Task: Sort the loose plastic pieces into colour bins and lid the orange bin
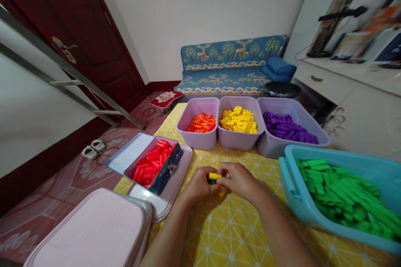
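Close together over the middle of the yellow patterned tablecloth [225,233], my two hands meet around small plastic parts. A short yellow plastic cylinder [214,176] lies between them, its end toward the fingers of my right hand [236,179]. My left hand [200,181] is closed around its other side, fingers curled. Just below the cylinder, a bit of a green plastic piece [213,182] shows between the hands. More yellow [223,192] peeks out under my right fingers. Most of these parts are covered by my fingers, so their exact kind is unclear.
Lilac tubs hold orange pieces [202,123], yellow pieces [239,119] and purple pieces [286,127]. Green pieces [347,196] fill a turquoise tub [291,175] at right. Red pieces [153,162] lie in an open tin at left, near stacked pale lids [90,229].
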`<state>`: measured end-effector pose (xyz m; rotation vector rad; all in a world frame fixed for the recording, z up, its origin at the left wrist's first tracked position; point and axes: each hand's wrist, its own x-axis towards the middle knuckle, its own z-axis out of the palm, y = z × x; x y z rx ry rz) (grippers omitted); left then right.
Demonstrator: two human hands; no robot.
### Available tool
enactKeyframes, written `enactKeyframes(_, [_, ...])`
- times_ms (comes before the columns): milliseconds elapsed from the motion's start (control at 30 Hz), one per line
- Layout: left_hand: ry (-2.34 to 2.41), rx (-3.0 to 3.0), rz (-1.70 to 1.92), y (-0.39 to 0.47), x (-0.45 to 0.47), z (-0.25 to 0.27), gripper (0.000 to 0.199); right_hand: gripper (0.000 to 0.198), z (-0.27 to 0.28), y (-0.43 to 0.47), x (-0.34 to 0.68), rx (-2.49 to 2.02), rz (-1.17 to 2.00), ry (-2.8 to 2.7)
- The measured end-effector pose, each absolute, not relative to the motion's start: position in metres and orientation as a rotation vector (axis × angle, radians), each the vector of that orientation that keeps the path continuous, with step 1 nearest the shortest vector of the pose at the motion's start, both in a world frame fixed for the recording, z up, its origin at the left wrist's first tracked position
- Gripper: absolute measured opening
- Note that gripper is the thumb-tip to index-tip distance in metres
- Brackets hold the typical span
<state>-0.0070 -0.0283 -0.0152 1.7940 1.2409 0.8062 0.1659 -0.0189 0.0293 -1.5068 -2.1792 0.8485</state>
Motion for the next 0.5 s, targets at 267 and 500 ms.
enactKeyframes(267, [1.161, 1.649, 0.842, -0.027, -0.007, -0.019, 0.029, 0.009, 0.038, -0.019, 0.176, -1.441, 0.955, -2.087])
enactKeyframes(500, [1.168, 1.726, 0.818, -0.027, -0.005, -0.017, 0.025, 0.009, 0.059, -0.023, 0.202, -1.267, 1.389, -1.897])
